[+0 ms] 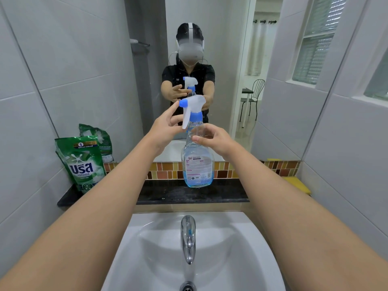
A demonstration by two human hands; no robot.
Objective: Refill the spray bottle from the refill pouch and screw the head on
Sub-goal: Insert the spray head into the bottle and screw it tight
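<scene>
The bottle (197,160) stands upright on the dark surface (168,194) behind the sink (210,248), in front of the mirror (220,59). It is clear, with blue liquid low in its base and a label on its front. The spray head (192,108), white with a blue nozzle and blue collar, sits on the bottle's neck.

Both hands reach forward over the sink. The left hand (165,127) is open, fingers spread, its fingertips near the nozzle and trigger; whether they touch the head I cannot tell. The right hand (214,139) curls loosely beside the bottle's shoulder, thumb against the clear plastic, fingers half bent rather than closed around it.

The green pouch (84,164) stands upright at the left end of the surface, against the wall, well apart from the bottle. The tap (188,236) points down into the sink, near the camera.
</scene>
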